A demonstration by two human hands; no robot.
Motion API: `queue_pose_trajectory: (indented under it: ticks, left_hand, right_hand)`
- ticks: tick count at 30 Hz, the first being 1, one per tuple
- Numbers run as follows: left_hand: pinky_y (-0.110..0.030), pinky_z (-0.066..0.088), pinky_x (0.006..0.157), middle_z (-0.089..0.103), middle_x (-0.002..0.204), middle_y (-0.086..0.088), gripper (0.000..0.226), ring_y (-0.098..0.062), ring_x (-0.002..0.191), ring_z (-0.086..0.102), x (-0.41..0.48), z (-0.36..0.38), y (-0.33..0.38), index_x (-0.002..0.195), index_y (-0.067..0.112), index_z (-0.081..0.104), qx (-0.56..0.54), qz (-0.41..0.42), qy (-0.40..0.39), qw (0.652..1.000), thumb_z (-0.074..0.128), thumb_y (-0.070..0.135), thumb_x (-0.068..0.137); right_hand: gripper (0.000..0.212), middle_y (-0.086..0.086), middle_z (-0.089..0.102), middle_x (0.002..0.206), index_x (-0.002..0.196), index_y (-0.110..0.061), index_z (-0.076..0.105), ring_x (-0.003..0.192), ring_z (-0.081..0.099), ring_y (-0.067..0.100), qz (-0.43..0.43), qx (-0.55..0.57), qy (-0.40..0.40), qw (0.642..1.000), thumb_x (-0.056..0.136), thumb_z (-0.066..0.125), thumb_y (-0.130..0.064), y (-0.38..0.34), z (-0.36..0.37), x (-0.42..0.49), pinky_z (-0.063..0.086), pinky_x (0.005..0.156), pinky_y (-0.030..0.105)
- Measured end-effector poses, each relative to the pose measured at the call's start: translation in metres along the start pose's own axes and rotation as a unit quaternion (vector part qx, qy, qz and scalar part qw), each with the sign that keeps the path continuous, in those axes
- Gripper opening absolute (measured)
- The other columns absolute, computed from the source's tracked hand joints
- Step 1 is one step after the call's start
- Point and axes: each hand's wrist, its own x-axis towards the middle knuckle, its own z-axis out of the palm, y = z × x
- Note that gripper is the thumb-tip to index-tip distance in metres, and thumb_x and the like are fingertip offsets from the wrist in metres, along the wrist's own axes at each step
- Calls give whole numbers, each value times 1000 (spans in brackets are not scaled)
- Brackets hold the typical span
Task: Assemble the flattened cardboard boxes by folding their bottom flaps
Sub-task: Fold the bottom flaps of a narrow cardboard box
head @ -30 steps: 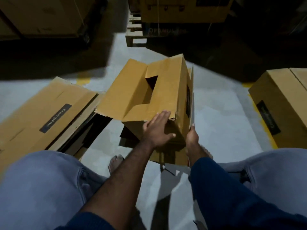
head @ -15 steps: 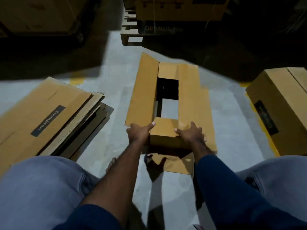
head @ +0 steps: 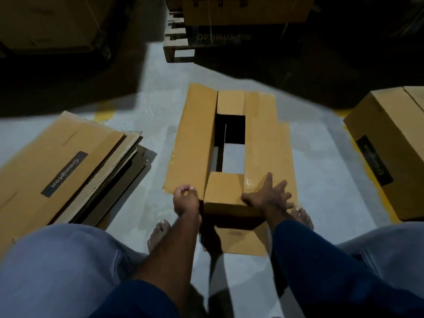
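Note:
A brown cardboard box (head: 266, 143) stands on the grey floor in front of me with its flaps upward. The two short flaps are folded in; the near one (head: 223, 187) lies flat. The two long flaps spread outward to the left (head: 191, 138) and right. Through the gap between them I see the floor. My left hand (head: 184, 199) grips the near corner of the left long flap, fingers curled. My right hand (head: 267, 197) lies with spread fingers on the right long flap, thumb at the near short flap's edge.
A stack of flattened boxes (head: 57, 161) lies on the floor at the left. An assembled box (head: 390, 143) stands at the right by a yellow floor line. A wooden pallet (head: 176, 42) with cartons sits ahead in shadow. My knees and bare feet are near the box.
The box, tilted and half-open a second ago, has been set down with its flaps up. My right hand slid onto the right long flap and spread; my left hand curled on the left flap's corner.

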Motion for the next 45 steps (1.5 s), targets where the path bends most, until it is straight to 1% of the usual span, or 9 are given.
queue_pose_trajectory:
  ticks: [6,11,14,19,23,26,35,41,45]
  left_hand:
    - [-46,50,100,50,129,-14,48,-36,112,56,-43,-65,-34,126,19,42,239,-37,65,968,64,45,93]
    - [-45,40,85,61,118,-16,44,-34,108,59,-42,-83,-30,129,24,36,590,110,-2,800,39,57,100]
    - [-45,42,86,52,124,-16,67,-33,109,53,-17,-79,-10,130,21,55,717,150,-25,680,35,74,94]
    - [-37,45,77,63,124,-12,68,-33,111,62,19,-50,14,125,12,65,728,213,-153,633,41,68,97]
    - [-38,49,85,64,122,-14,44,-35,112,63,29,-40,13,119,11,66,699,248,-183,645,45,45,101]
    - [-39,53,87,66,115,-18,32,-37,108,65,32,-31,1,108,5,66,668,224,-227,673,52,31,97]
    - [-37,51,85,64,109,-8,56,-33,103,64,44,-31,-8,110,16,63,649,247,-125,708,35,64,100]
    - [-38,50,78,62,111,-15,34,-37,102,63,82,10,33,110,11,58,604,279,-189,722,44,42,104]
    - [-40,50,85,61,118,-19,30,-41,110,61,78,14,36,113,11,61,601,258,-169,737,49,35,101]
  right_hand:
    - [121,22,-21,165,159,-40,-4,148,-1,57,47,-46,-70,995,71,78,-57,5,51,-87,15,116,71]
    - [105,19,-10,168,160,-37,7,153,-8,48,-163,-167,33,972,80,75,-27,-10,63,-101,9,121,65]
    - [78,14,14,167,153,-30,34,152,11,39,-291,-182,57,937,84,71,-21,-23,56,-95,24,120,54]
    - [52,6,61,133,141,-21,55,117,59,27,-320,-8,-77,944,90,57,-28,-61,56,-75,54,93,38]
    - [31,4,69,110,114,-20,67,93,66,27,-266,57,-64,960,91,59,-38,-113,62,-38,57,78,36]
    - [48,7,67,110,112,-16,63,94,66,31,-228,74,-46,970,90,58,-59,-154,73,-11,57,78,40]
    - [21,10,67,95,84,-11,61,78,61,31,-251,-84,29,964,91,55,-30,-241,56,91,48,61,33]
    - [34,6,58,73,66,-13,52,71,61,31,-255,64,60,963,94,53,-33,-228,81,99,39,59,28]
    - [43,7,61,89,79,-18,51,87,61,32,-251,147,-7,957,107,39,-49,-186,82,78,43,70,34]
